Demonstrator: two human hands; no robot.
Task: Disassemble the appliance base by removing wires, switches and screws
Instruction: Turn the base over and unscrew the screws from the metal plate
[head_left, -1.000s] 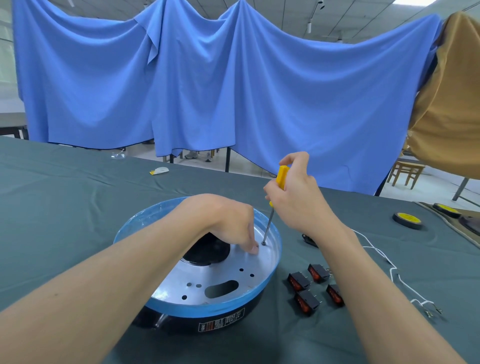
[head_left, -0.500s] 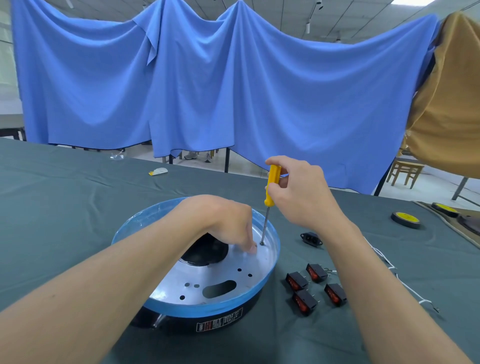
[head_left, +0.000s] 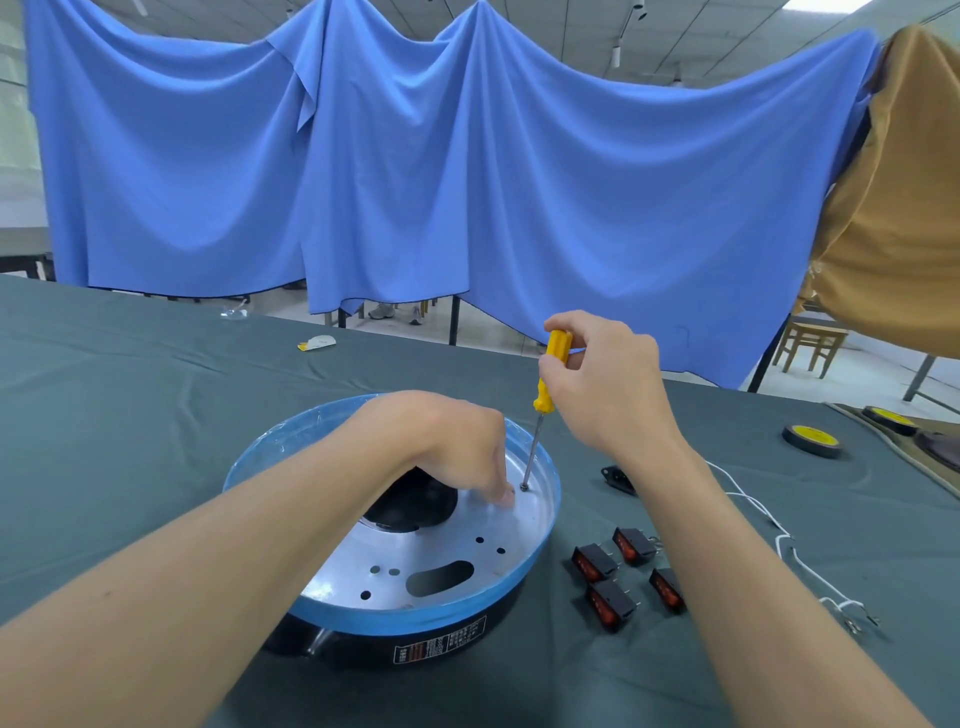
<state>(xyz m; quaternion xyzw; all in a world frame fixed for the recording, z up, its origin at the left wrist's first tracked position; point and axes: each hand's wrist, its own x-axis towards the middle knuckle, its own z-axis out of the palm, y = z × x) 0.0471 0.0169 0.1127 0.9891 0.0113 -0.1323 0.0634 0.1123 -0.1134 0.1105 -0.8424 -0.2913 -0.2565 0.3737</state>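
1. Round appliance base (head_left: 426, 618): black body, blue-rimmed silver metal plate with small holes, one oblong slot and a dark central opening. It stands on the grey-green cloth-covered tabletop (head_left: 156, 415).
2. Right hand (head_left: 608, 384): grips the yellow-handled screwdriver (head_left: 543, 397), tip on a small screw (head_left: 523, 487) near the plate's right rim.
3. Left hand (head_left: 457, 441): fingers bent down, tips on the plate beside the screw; whether it holds anything cannot be told.
4. Four black red-faced rocker switches (head_left: 605, 605) and a thin white wire (head_left: 779, 535): right of the base.

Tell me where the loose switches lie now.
Head view: the four switches lie on the cloth just right of the appliance base, beside the right forearm; the white wire is farther right.
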